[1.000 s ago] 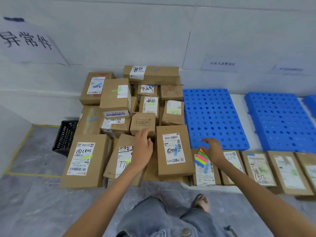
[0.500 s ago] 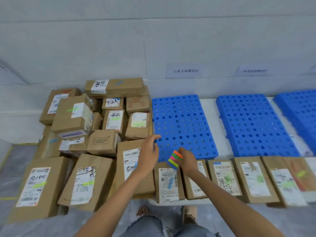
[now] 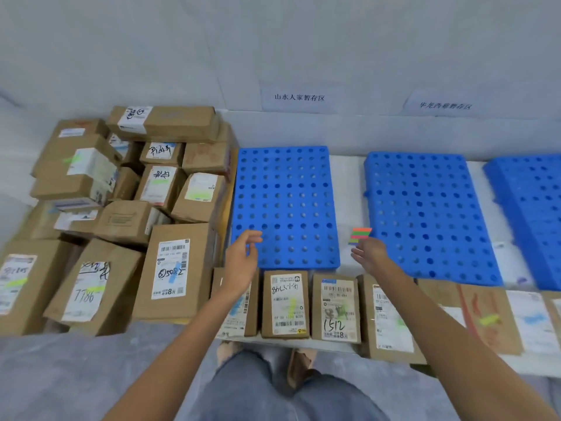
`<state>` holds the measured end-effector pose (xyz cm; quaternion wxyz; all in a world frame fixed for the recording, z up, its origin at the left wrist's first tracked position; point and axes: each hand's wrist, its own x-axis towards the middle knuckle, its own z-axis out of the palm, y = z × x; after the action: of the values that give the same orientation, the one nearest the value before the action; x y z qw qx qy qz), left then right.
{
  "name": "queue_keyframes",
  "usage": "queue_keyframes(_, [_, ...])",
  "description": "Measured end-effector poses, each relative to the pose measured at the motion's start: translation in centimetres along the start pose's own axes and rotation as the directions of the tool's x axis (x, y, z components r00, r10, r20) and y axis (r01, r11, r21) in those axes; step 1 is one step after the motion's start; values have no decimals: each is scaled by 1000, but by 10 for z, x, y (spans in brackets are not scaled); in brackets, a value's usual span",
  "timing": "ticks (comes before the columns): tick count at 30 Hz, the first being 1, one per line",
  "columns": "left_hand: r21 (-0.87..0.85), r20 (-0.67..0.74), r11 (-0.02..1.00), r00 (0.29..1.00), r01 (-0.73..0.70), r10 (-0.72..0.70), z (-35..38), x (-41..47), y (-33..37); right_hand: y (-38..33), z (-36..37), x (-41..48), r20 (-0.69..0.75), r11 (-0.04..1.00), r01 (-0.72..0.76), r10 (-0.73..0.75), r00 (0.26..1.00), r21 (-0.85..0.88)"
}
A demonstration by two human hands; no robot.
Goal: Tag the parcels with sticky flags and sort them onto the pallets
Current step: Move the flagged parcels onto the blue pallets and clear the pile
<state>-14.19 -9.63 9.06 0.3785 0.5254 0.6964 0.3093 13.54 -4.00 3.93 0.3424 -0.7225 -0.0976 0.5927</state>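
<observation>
The left hand (image 3: 243, 262) hovers with fingers loosely apart, holding nothing, over the near left corner of the left pallet (image 3: 288, 192); the right hand (image 3: 370, 255) pinches the sticky flags (image 3: 360, 236) between that and the middle pallet (image 3: 425, 214); a row of parcels (image 3: 285, 302) lies nearest; a parcel pile (image 3: 136, 192) sits left.

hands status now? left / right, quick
Left hand: open, holding nothing.
Right hand: holding the sticky flags at its fingertips.

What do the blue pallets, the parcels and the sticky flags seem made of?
Blue pallets: probably moulded plastic, even colour, slight sheen, regular round holes. Parcels: brown cardboard, matte, creased edges, white paper labels. Sticky flags: thin coloured strips, paper or film; cannot tell.
</observation>
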Motion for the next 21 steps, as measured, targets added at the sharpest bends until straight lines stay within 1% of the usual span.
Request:
queue_keyframes(1, [5, -24, 1000, 1000, 18, -18, -2, -5, -5, 4, 2, -6, -46, 992, 72, -77, 996, -105])
queue_keyframes(2, [17, -43, 999, 998, 39, -38, -5, -10, -11, 9, 5, -16, -82, 962, 165, -187, 979, -218])
queue_keyframes(3, [38, -59, 998, 997, 52, -49, -8, -17, -18, 18, 10, -27, -67, 921, 259, -290, 955, -292])
queue_keyframes(4, [74, -71, 995, 996, 60, -55, -11, -24, -25, 29, 14, -41, 14, 879, 334, -350, 937, -341])
queue_keyframes(5, [124, -74, 990, 995, 72, -63, -14, -31, -33, 42, 20, -54, 140, 851, 392, -367, 920, -350])
queue_keyframes(6, [184, -71, 979, 995, 88, -76, -17, -38, -40, 55, 26, -66, 271, 845, 416, -336, 902, -337])
queue_keyframes(8, [309, -42, 943, 992, 125, -118, -21, -50, -56, 73, 46, -91, 498, 840, 417, -212, 841, -346])
queue_keyframes(9, [354, -18, 924, 989, 145, -148, -21, -56, -64, 82, 57, -100, 584, 823, 420, -137, 800, -382])
queue_keyframes(11, [413, 27, 891, 975, 189, -219, -20, -66, -78, 97, 78, -116, 674, 767, 422, 17, 739, -483])
queue_keyframes(12, [437, 47, 877, 969, 199, -243, -18, -70, -83, 104, 86, -122, 688, 731, 427, 80, 721, -532])
queue_keyframes(14, [464, 55, 862, 964, 205, -259, -13, -73, -89, 115, 99, -133, 690, 638, 462, 152, 708, -615])
queue_keyframes(16, [490, -1, 838, 962, 240, -275, -10, -72, -88, 120, 107, -140, 680, 598, 465, 192, 707, -653])
queue_keyframes(17, [501, -26, 825, 957, 262, -288, -11, -71, -86, 120, 110, -143, 675, 595, 460, 198, 711, -659])
queue_keyframes(19, [481, -42, 835, 958, 269, -285, -14, -69, -84, 116, 116, -150, 660, 600, 438, 211, 721, -670])
queue_keyframes(20, [464, -46, 848, 963, 257, -266, -17, -68, -83, 113, 119, -154, 647, 625, 405, 218, 730, -667])
queue_keyframes(21, [452, -51, 861, 970, 234, -237, -21, -69, -81, 109, 119, -154, 631, 678, 345, 227, 742, -650])
